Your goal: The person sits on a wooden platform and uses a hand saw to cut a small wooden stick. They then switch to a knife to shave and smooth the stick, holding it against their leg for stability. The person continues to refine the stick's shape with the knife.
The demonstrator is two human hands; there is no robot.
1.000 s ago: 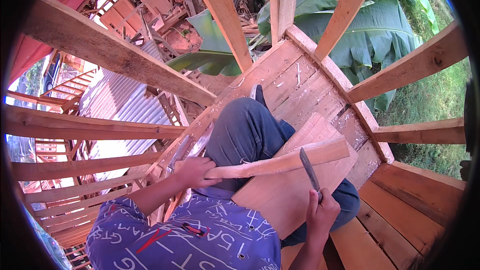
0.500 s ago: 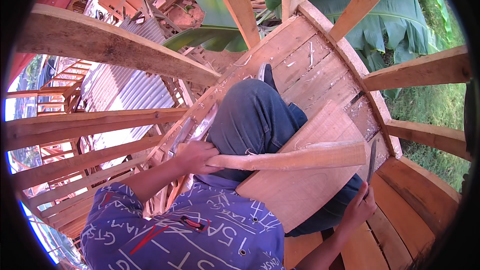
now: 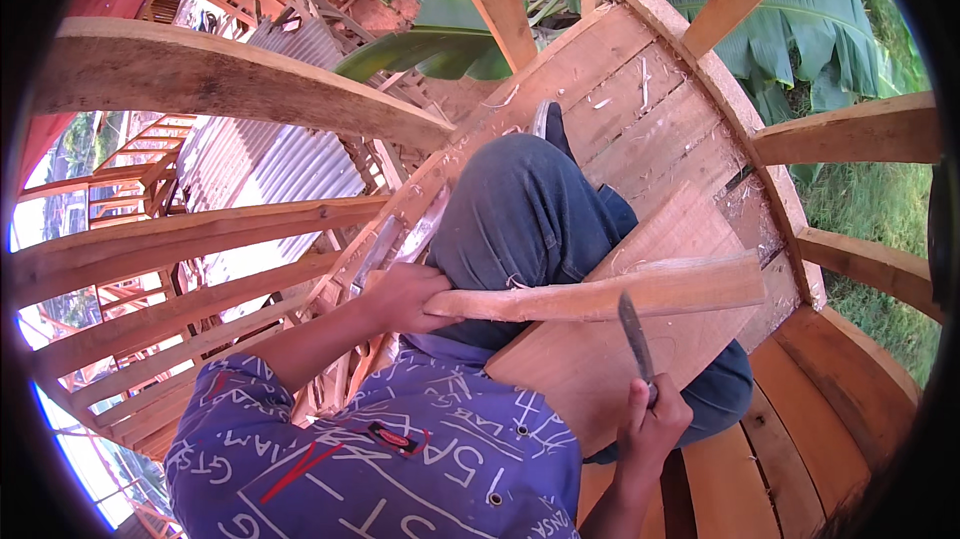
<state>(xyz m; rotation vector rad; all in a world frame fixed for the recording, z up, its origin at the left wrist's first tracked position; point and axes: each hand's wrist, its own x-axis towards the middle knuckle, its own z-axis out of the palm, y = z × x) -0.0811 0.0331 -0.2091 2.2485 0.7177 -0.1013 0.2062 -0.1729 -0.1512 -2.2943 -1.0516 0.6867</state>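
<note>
My left hand [image 3: 405, 297] is closed round the left end of a long, roughly shaped wooden piece [image 3: 560, 300]. This piece runs across my thigh and over a broad flat board [image 3: 590, 369] that leans on my lap. In my right hand [image 3: 655, 417] is a knife [image 3: 637, 339], gripped by its handle, which the fingers mostly hide. Its dark blade points up, with the tip at or just in front of the lower edge of the wooden piece; whether they touch I cannot tell. A thin curl of shaving stands on the piece near my left hand.
I sit on a curved plank platform [image 3: 640, 129] scattered with shavings, inside slanting wooden bars [image 3: 250, 74]. Beyond the bars lie corrugated metal sheets [image 3: 290, 164] and timber at left, banana leaves [image 3: 800, 29] and grass at right. Curved planks [image 3: 840, 409] lie at lower right.
My right hand has brought the knife leftward, from beyond the right end of the wooden piece to its lower edge near the middle. My left hand keeps its grip. The whole view has shifted slightly.
</note>
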